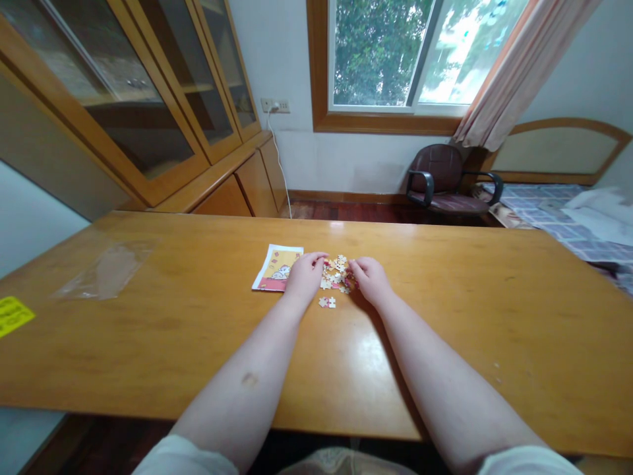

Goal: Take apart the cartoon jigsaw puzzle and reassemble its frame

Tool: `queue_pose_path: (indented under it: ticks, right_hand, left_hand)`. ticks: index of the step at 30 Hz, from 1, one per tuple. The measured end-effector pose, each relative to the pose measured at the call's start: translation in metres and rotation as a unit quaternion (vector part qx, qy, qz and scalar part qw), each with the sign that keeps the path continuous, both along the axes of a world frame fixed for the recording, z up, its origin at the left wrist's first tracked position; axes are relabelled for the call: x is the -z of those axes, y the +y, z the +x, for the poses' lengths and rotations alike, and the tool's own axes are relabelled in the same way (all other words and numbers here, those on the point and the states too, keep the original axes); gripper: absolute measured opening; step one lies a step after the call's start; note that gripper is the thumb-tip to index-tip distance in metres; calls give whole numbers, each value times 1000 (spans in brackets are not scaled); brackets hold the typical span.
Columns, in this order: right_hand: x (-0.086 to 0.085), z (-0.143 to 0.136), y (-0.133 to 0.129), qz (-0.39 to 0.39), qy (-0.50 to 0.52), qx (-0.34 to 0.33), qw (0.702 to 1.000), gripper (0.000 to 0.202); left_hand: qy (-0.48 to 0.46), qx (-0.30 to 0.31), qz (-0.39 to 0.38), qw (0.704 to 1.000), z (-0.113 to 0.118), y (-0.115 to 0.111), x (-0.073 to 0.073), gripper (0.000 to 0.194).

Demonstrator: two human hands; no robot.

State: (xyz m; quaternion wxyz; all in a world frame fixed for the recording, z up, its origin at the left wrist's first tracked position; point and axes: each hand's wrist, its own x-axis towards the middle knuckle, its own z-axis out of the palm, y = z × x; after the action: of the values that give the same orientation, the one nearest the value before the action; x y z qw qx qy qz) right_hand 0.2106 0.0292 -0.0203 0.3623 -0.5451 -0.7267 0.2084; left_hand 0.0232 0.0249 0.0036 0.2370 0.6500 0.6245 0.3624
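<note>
A small heap of jigsaw puzzle pieces (336, 277), pale and pinkish-red, lies between my two hands on the wooden table. My left hand (306, 274) is at the heap's left side with its fingers curled together. On the right side, my right hand (370, 277) has thumb and fingers pinched close against the pieces. Anything inside either grip is too small or hidden to make out. Just nearer to me lie a few puzzle pieces (327, 302) apart from the heap. A picture sheet (271, 267) with a white cartoon figure on yellow and pink lies partly behind my left hand.
A clear plastic bag (106, 270) lies on the left of the table (198, 330), and a yellow label (14, 315) shows at the left edge. Beyond the table are a glass-fronted cabinet (198, 158), an armchair (440, 178) and a bed (544, 204).
</note>
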Motion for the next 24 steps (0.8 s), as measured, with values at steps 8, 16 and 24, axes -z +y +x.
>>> queue_pose_path:
  ticks: [8,16,24]
  right_hand:
    - [20,-5,11,-31,114,163,980,48]
    - [24,-17,6,-55,216,28,974,49]
    - [21,-9,6,-72,98,-48,991,50]
  left_hand:
    - [158,30,-19,987,11,-2,23,45]
    - [138,126,5,982,26,0,31,34]
    - [190,107,-25,976,26,-3,32,41]
